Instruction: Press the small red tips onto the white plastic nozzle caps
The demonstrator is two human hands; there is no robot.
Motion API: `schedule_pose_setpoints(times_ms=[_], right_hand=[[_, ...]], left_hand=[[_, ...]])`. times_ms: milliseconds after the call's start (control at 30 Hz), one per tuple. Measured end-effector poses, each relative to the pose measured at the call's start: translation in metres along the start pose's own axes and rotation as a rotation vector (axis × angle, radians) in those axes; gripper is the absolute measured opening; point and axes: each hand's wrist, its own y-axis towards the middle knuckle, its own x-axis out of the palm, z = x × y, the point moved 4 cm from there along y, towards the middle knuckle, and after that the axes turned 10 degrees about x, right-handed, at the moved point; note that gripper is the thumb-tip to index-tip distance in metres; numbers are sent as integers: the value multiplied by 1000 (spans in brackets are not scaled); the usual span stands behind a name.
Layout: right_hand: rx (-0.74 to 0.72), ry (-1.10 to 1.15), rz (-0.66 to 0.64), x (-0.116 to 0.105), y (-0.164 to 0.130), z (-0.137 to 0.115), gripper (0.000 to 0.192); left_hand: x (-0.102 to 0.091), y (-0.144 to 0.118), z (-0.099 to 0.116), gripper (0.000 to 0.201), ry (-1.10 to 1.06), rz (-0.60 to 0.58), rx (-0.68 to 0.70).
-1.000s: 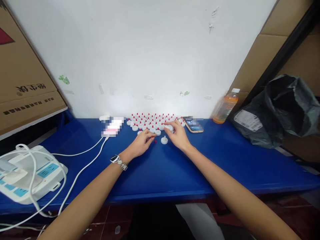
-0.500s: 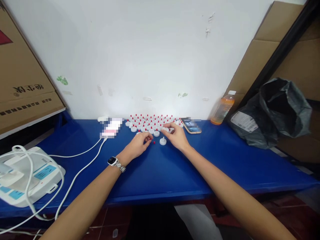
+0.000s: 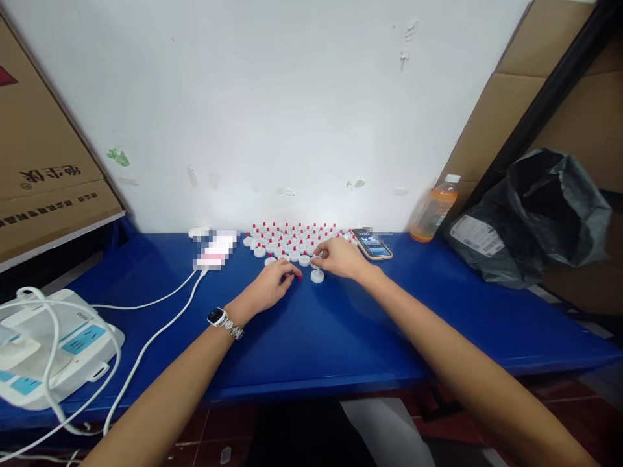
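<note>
Several white nozzle caps [image 3: 294, 254] with small red tips stand grouped against the wall. In front of them, one white cap [image 3: 317, 277] shows a bare nozzle with no red tip. My left hand [image 3: 272, 284], wearing a watch, is left of it, thumb and index finger closed at a small red tip [image 3: 300, 277] on the table. My right hand [image 3: 341, 258] reaches in from the right, thumb and index finger pinching at a white cap at the group's front edge; the fingers partly cover this cap.
A phone [image 3: 374, 245] lies just right of the caps. A blurred, plugged-in device [image 3: 214, 251] is to the left, its white cables running to a power strip [image 3: 73, 344]. An orange drink bottle [image 3: 435, 211] and a dark plastic bag [image 3: 516, 227] stand at the right.
My left fingertips have moved slightly right, onto the red tip lying on the table. My right hand has shifted slightly left and lower, close above the bare-nozzle cap.
</note>
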Motion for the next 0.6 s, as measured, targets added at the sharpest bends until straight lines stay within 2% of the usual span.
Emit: schedule_pose_setpoints(times_ms=[67,200,267,367,500,600], right_hand=[[18,-81,12,-2,2,-2,14],[6,-93,-32,-2,6,-1,10],[7,-93,-45,-4,5,-1,12],[20,-113,4,-10,2,-4,19],[-101,-187,108,-7,5,-17,26],[-179,-260,107,6,14,-25,25]], left_hand=[[1,0,0,29,-6,2,2],[3,-1,-1,29,-6,8,1],[3,-2,-2,29,-11,15,1],[0,-2,-2,29,-26,38,-7],[-6,-2,0,26,-20,67,-49],[-10,-3,1,27,-3,115,-79]])
